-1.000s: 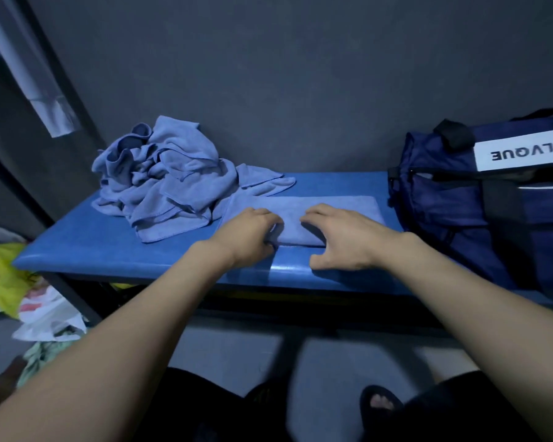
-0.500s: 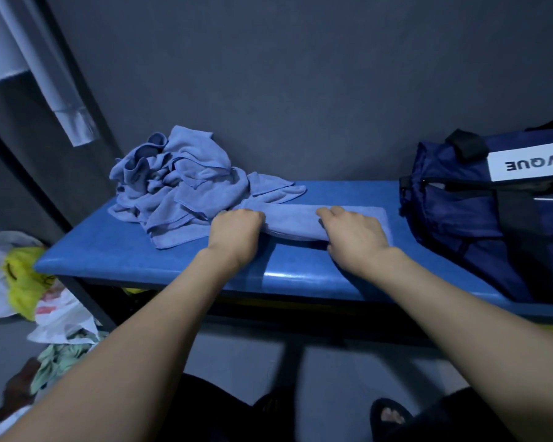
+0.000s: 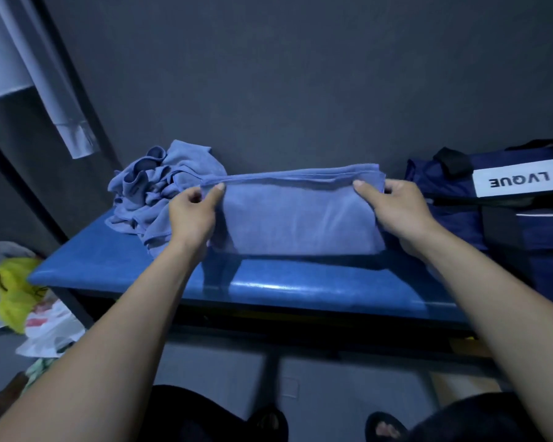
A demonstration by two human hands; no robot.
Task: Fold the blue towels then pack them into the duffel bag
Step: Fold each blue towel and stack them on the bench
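Note:
A folded blue towel hangs lifted above the blue bench, its lower edge just over the surface. My left hand pinches its upper left corner. My right hand grips its upper right corner. Behind my left hand lies a crumpled pile of blue towels at the bench's far left. The navy duffel bag with a white LVQUE label stands at the right end of the bench, beside my right hand.
A dark grey wall runs behind the bench. White cloth hangs at the upper left. Yellow and white plastic bags lie on the floor at the left. My feet in dark sandals are below the bench.
Both hands have taken the folded towel by its two ends and raised it off the bench, so it now hangs upright. The view has moved closer.

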